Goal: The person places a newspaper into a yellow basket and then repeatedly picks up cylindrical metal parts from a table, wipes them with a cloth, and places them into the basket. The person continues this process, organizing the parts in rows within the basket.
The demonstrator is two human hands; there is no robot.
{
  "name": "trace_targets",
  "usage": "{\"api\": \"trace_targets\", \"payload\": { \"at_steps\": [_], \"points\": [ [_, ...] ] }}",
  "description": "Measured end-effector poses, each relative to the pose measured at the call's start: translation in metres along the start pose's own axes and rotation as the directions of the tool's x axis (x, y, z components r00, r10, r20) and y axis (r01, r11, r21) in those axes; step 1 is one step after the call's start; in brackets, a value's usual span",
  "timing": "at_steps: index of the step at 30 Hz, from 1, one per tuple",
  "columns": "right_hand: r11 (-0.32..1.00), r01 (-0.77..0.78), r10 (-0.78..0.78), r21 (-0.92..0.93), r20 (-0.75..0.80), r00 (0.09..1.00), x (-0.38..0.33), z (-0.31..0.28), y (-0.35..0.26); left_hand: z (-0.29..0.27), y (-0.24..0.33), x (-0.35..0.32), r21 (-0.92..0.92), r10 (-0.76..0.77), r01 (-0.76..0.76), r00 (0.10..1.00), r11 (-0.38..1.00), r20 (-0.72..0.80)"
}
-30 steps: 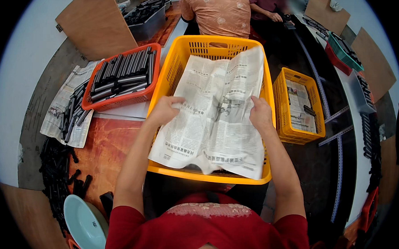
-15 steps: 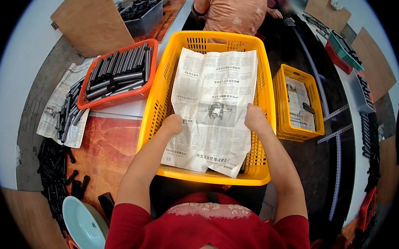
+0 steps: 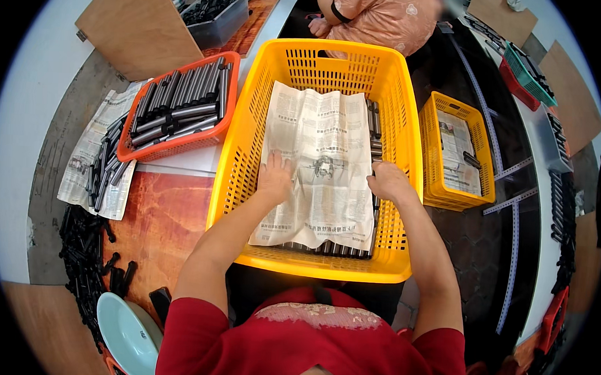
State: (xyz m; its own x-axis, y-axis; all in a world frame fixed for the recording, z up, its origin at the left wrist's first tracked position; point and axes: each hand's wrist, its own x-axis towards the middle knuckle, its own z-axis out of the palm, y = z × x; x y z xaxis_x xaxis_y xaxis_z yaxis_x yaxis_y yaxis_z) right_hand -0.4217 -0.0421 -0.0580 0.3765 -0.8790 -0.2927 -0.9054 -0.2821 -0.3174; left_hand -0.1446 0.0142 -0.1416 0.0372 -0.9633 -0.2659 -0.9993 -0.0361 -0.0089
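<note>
Newspaper (image 3: 319, 138) lies over rods (image 3: 343, 250); left hand (image 3: 275, 180) rests spread on it, right hand (image 3: 390, 182) pinches its edge. Best smoothed toward the pinch, without tugging.

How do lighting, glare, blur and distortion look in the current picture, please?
Head view: the newspaper is softly lit; same view: bright streaks glint on dark rods in the red basket; head view: the white table at right curves, corners black; head view: a blurred patch beside the orange shirt.
</note>
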Motion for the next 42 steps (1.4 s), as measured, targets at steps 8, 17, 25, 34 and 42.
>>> {"api": "trace_targets", "payload": {
  "at_steps": [8,17,25,34,42],
  "points": [
    [0.999,0.032,-0.032,0.017,0.008,0.999,-0.004,-0.005,-0.001,0.009,0.039,0.026,-0.303,-0.057,0.156,0.949,0.94,0.31],
    [1.0,0.026,-0.025,-0.002,0.099,0.995,-0.007,-0.013,-0.008,0.034,0.061,0.029,-0.114,0.064,-0.036,0.964,0.993,0.258],
    [0.999,0.046,-0.045,-0.008,0.071,0.996,-0.005,-0.009,-0.006,0.062,0.053,0.03,-0.173,0.182,-0.183,0.983,0.968,-0.022],
    [0.996,0.09,-0.089,-0.02,0.049,0.995,-0.004,-0.009,-0.002,0.014,0.063,-0.027,-0.025,0.374,-0.409,0.804,0.912,0.462],
    [0.997,0.08,-0.077,-0.021,0.093,0.993,-0.005,-0.005,-0.006,0.012,0.058,-0.033,-0.115,0.378,-0.361,0.853,0.925,0.359]
  ]
}}
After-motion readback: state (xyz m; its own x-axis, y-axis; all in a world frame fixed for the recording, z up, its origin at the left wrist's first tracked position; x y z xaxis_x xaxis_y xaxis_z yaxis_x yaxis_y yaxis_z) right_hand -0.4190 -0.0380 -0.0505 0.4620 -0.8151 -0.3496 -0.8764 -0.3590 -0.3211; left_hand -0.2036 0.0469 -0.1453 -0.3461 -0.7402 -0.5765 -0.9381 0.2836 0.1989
